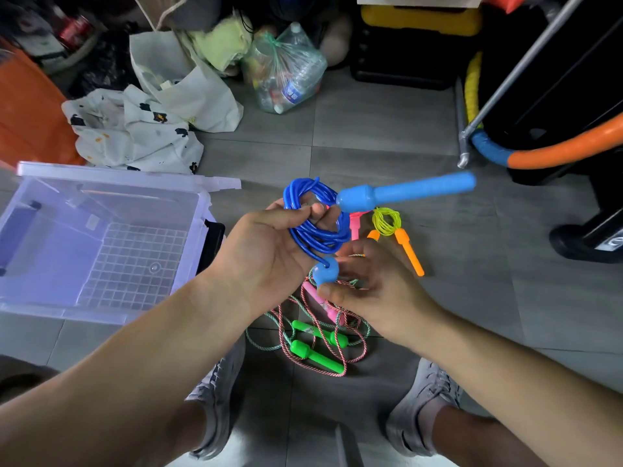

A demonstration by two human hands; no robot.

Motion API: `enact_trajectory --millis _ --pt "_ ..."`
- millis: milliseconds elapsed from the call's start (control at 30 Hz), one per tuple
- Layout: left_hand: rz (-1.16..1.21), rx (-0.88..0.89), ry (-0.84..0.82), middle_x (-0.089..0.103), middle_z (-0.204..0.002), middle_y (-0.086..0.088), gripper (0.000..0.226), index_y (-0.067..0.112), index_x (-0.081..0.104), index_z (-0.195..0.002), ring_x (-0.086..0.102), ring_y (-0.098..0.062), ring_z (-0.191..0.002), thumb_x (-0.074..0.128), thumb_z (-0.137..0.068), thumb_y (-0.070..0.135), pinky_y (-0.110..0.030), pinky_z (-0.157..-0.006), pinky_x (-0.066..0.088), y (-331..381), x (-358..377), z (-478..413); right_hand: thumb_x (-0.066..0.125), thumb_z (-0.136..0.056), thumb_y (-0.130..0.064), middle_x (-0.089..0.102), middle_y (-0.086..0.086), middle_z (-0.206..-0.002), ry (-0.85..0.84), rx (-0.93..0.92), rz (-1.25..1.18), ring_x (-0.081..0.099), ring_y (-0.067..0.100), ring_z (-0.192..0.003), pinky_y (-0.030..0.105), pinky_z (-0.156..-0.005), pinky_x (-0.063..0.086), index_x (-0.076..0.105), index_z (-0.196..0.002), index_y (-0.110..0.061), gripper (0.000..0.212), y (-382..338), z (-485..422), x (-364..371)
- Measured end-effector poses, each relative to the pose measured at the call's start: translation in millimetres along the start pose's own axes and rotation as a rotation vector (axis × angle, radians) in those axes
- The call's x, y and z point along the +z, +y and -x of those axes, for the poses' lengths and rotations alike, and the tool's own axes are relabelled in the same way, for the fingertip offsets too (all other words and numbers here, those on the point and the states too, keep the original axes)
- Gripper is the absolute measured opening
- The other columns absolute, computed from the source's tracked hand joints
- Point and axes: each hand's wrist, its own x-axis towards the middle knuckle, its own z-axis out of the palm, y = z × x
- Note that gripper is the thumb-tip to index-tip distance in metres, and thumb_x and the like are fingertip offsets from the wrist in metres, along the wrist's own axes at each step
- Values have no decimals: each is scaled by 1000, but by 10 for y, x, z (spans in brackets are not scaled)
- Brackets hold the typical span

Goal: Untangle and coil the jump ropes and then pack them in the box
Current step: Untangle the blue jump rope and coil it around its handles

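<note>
We've got the blue rope (317,227) bunched into a coil, and the left hand (269,244) has it, fingers curled round the loops. One handle (404,192) sticks straight out to the right, long axis level and blurred, so we judge it's swinging. The other handle (325,272) hangs at the bottom of the coil, knob up against the right hand (377,288). That hand's fingers curve round it, but we can't tell whether they actually grip it or only touch.

Here's what matters: the box (135,264) sits open on the floor (371,129) to the left, just beside the left wrist, and that free handle points the opposite way. So the left hand is the nearer one for the drop, and we'd want the handle tucked in first. The green handles (317,357) and yellow rope (387,221) lie on the floor below the hands, not yet packed.
</note>
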Motion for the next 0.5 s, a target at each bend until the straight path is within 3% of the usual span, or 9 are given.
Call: enact_trajectory --millis 67,133,200,267,400,500 --pt "-13 22 1 63 -83 -10 24 5 49 -117 70 -28 -98 43 -95 -3 -39 -88 59 0 21 -2 84 -74 -19 76 0 -94 -49 -13 -9 71 25 -91 55 -83 57 60 -99 -27 35 -4 1 3" --pt "-84 65 42 66 -83 -10 26 6 50 -118 71 -27 -94 45 -95 -6 -38 -86 60 7 30 -24 78 -79 -29 72 6 -87 -92 -40 77 68 30 -79 55 -71 57 63 -94 -31 21 -41 34 5" --pt "-145 124 101 68 -82 -13 34 6 51 -123 72 -27 -87 48 -93 -10 -35 -84 61 4 18 -55 70 -79 -43 66 -1 -84 -94 -89 269 64 21 -74 49 -70 56 61 -96 -31 23 -96 85 -11" --pt "-231 166 180 70 -79 -15 43 1 51 -131 72 -28 -82 52 -90 -12 -33 -79 61 -18 -15 -86 69 -82 -40 59 -10 -88 -7 -204 472 59 11 -80 36 -74 52 59 -96 -28 22 -185 126 -49" --pt "-405 212 298 70 -75 -16 44 -6 50 -129 70 -28 -76 58 -86 -12 -44 -95 54 -89 -59 -84 64 -80 -37 57 -13 -88 185 -403 666 53 5 -71 29 -65 45 57 -97 -27 21 -336 110 -196" --pt "-440 188 321 69 -73 -14 32 1 56 -117 69 -24 -68 60 -87 -7 -37 -73 59 -117 -73 -93 65 -77 -26 58 -10 -103 200 -478 635 58 11 -90 36 -75 51 59 -105 -23 29 -305 62 -269"
